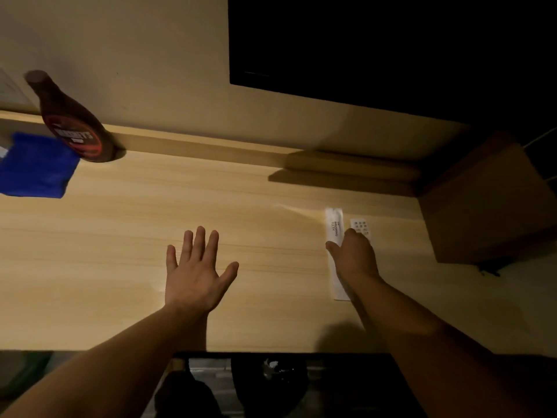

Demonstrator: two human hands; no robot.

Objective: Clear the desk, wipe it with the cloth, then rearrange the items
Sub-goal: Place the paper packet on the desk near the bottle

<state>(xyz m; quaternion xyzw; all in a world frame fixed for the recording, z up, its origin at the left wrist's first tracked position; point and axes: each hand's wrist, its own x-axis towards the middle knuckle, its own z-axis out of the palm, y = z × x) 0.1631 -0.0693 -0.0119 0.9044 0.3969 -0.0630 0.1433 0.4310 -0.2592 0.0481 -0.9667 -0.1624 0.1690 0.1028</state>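
Hands: left hand [196, 276] splayed loose above pale wooden desk [120, 236], right hand [355, 257] curled over white paper toothbrush sleeve [333, 224] and white button remote [361, 226], grip unclear. Pinch both, lift clear; then fetch blue cloth [33, 167], far left.

A dark screen [376, 40] is mounted on the beige wall [135, 55], upper right. A brown box-shaped unit [494, 200] is recorded at far right. A dark round container [271, 387] is noted at lower centre.
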